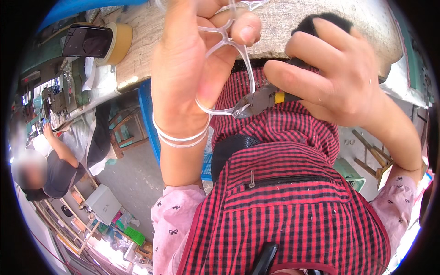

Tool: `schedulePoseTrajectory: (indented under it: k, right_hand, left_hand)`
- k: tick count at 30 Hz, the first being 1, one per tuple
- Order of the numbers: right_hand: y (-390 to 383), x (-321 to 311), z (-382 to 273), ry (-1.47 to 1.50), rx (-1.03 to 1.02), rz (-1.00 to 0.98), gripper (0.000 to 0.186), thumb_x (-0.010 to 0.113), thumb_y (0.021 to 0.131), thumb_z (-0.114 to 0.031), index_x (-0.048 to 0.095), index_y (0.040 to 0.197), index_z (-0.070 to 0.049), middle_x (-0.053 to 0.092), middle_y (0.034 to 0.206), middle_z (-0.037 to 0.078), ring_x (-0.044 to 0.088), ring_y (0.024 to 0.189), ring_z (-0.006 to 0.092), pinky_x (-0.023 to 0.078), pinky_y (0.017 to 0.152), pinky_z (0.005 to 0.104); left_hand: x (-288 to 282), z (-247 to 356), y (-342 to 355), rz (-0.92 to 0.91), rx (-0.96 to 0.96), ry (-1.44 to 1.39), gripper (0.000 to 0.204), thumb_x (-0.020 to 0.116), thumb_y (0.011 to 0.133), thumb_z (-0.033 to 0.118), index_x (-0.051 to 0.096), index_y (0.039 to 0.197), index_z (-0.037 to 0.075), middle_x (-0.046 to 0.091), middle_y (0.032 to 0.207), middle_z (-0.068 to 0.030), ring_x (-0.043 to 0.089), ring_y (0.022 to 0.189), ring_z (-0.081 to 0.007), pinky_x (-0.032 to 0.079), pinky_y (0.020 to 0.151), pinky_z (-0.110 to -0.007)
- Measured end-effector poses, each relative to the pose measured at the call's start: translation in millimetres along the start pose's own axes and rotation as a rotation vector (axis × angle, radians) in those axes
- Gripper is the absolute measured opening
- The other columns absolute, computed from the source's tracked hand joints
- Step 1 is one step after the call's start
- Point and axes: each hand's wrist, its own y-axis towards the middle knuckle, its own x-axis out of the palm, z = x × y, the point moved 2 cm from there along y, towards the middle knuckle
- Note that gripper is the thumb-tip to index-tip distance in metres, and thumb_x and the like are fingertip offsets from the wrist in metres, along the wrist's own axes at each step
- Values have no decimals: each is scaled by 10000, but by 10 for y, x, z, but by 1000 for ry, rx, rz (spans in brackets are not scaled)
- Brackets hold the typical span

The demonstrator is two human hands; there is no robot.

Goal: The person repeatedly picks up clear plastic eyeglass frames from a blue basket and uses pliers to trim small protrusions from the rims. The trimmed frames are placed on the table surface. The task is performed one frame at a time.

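My left hand (176,78) is raised at the upper middle, its fingers closed on a clear plastic eyeglass frame (251,75). One rim of the frame hangs below the fingers, beside my palm. From the right, my right hand (334,75) grips a pair of cutting pliers (259,101) with yellow and dark handles. The pliers' jaw tips meet the lower edge of that rim. Part of the handles is hidden inside my right fist. The frame's upper part is partly covered by my left fingers and cut off by the picture's edge.
A worn wooden tabletop (142,57) lies beyond my hands. On it, a dark phone (87,40) rests against a tape roll (120,43). Blue plastic (151,119) stands by the table's near edge. At far left another person (59,167) works, near wooden stools (123,133).
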Motion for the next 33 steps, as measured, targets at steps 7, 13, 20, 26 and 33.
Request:
schedulePoseTrajectory:
  k: [7,13,20,26,33]
  right_hand:
    - [-335,343,-301,308,540,82,412,797,621,-82,726,1022,-142,593,833,32,564,741,254,447,649,372]
    - [-224,348,-523,234,716,106,475,803,627,-99,710,1089,-163,589,908,56,574,831,274,469,671,396]
    - [-253,706,-627,816,796,169,305,753,797,-146,697,1097,-141,604,788,47,588,707,170,460,580,347]
    - [-374,703,-470,2300,1198,245,289,602,981,-179,603,1217,-13,542,797,5,550,697,106,453,600,262]
    - [-1137,591,-407,2030,1578,424,528,534,1012,-309,438,1461,-48,616,1054,109,606,960,213,526,842,421]
  left_hand:
    - [-86,207,-55,289,545,130,800,303,1001,690,573,1178,-42,553,691,-79,545,732,-195,483,880,-381]
    - [-4,320,-112,368,754,337,860,267,988,731,589,1153,-49,564,659,-88,579,755,-209,497,928,-384]
    - [311,143,-224,765,925,599,726,378,943,620,613,1161,-32,594,763,-109,624,837,-233,493,924,-356]
    - [189,124,-455,766,808,683,530,615,894,417,631,1213,-6,638,969,-128,638,892,-249,495,890,-344]
    - [-559,642,-1069,-70,63,1878,621,882,688,249,673,1238,53,674,1155,-157,596,1121,-347,463,995,-430]
